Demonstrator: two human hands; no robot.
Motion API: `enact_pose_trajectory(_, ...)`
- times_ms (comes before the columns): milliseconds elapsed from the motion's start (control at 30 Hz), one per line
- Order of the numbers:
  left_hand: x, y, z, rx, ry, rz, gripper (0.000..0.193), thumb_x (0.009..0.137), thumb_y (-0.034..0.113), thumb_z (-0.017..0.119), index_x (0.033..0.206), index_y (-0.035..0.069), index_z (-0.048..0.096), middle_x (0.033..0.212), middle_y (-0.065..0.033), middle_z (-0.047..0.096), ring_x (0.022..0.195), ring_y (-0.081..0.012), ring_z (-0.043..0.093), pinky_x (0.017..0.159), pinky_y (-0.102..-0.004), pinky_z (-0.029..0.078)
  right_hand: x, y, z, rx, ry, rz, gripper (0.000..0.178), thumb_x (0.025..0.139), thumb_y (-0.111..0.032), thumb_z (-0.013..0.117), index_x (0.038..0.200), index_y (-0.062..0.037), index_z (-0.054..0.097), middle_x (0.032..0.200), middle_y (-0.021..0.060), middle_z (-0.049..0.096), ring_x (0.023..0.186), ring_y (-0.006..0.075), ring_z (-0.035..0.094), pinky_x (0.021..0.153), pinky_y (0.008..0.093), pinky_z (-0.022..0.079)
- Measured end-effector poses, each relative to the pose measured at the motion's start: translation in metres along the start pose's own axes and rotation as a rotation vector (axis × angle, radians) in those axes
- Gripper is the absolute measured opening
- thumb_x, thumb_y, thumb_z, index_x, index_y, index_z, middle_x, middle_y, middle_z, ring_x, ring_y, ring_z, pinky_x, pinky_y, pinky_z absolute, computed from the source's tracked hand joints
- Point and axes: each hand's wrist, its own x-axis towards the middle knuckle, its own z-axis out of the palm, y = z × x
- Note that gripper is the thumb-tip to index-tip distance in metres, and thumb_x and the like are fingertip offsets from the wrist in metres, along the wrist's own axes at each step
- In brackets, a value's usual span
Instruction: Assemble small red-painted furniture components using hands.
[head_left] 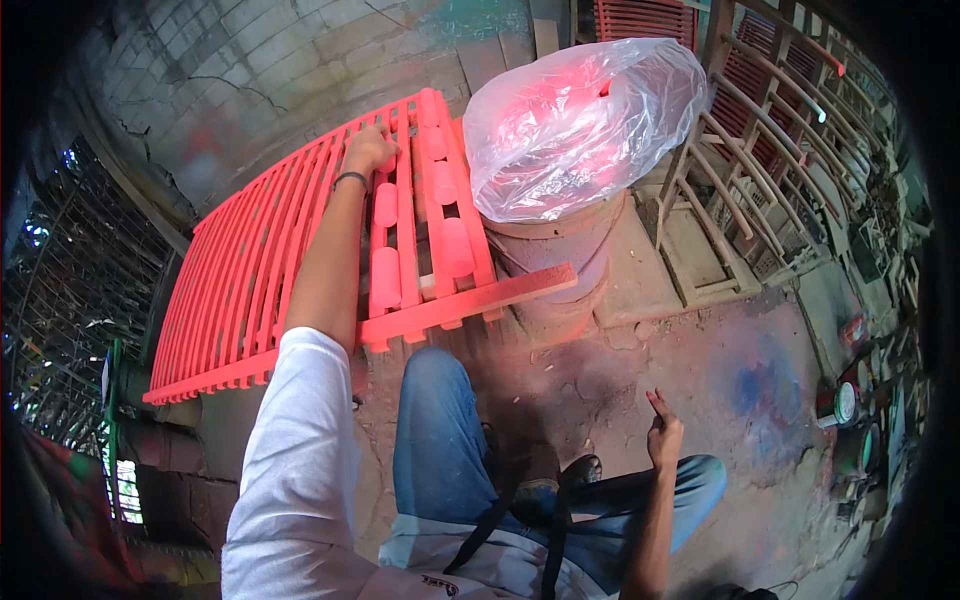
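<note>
A bright coral-red slatted panel lies tilted in front of me, made of long parallel slats. Short, thick coral-red cylinders sit between the bars near its right end. My left hand, with a dark band at the wrist, reaches far over the panel. Its fingers are closed at the upper end of one row of cylinders, seemingly round one of them; the fingertips are partly hidden. My right hand hovers over my bent knee, away from the panel. Its foremost fingers stretch out, and I see nothing held in them.
Right of the panel, clear plastic sheeting with red showing through covers a large drum. Unpainted wooden frames lean at the right. Paint cans stand along the right side. A block wall rises behind.
</note>
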Motion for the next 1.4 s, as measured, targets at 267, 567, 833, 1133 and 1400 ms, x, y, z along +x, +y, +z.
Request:
enact_pose_trajectory(267,0.004,-0.002,0.003,0.029,0.043,-0.040,0.037,0.074,0.026,0.068,0.106,0.009,0.064,0.109,-0.0185,0.066,0.108,-0.0319,0.061,0.091,-0.0412,0.049,0.004,-0.011,-0.003,-0.001,0.015,0.013,0.051,0.077,0.018,0.038,0.112,-0.0044,0.066,0.126,0.0218,0.057,0.118,0.0345,0.056,0.101,0.0365,0.042)
enact_pose_trajectory(567,-0.015,0.006,-0.014,-0.095,-0.176,0.001,0.035,0.084,0.027,0.061,0.115,0.010,0.059,0.085,-0.0119,0.069,0.057,-0.0228,0.065,0.061,-0.0383,0.053,0.005,-0.007,-0.009,0.058,0.071,0.001,0.051,0.076,0.019,0.040,0.113,-0.0052,0.066,0.126,0.0216,0.057,0.120,0.0347,0.055,0.102,0.0360,0.041)
enact_pose_trajectory(833,-0.065,0.066,-0.091,0.240,0.127,0.354,0.030,0.085,0.027,0.057,0.105,0.006,0.065,0.088,-0.0207,0.068,0.079,-0.0390,0.066,0.071,-0.0450,0.053,0.009,-0.013,-0.012,0.093,0.109,0.001,0.055,0.072,0.020,0.039,0.114,-0.0054,0.066,0.126,0.0221,0.057,0.121,0.0356,0.054,0.103,0.0371,0.040)
enact_pose_trajectory(1133,-0.141,0.249,-0.100,-0.239,0.233,1.127,0.019,0.087,0.007,0.050,0.092,-0.005,0.064,0.078,-0.0193,0.066,0.073,-0.0341,0.065,0.071,-0.0415,0.051,0.015,-0.031,-0.011,0.153,0.082,0.019,0.056,0.072,0.019,0.039,0.116,-0.0058,0.064,0.130,0.0179,0.056,0.123,0.0328,0.052,0.103,0.0343,0.040)
enact_pose_trajectory(1400,0.067,0.163,0.014,0.349,0.031,0.627,0.032,0.086,0.022,0.046,0.098,-0.001,0.065,0.100,-0.0267,0.066,0.092,-0.0400,0.065,0.083,-0.0498,0.051,0.012,-0.025,-0.016,0.145,0.113,0.111,0.060,0.068,0.017,0.043,0.117,-0.0086,0.066,0.123,0.0194,0.060,0.116,0.0293,0.059,0.094,0.0351,0.046)
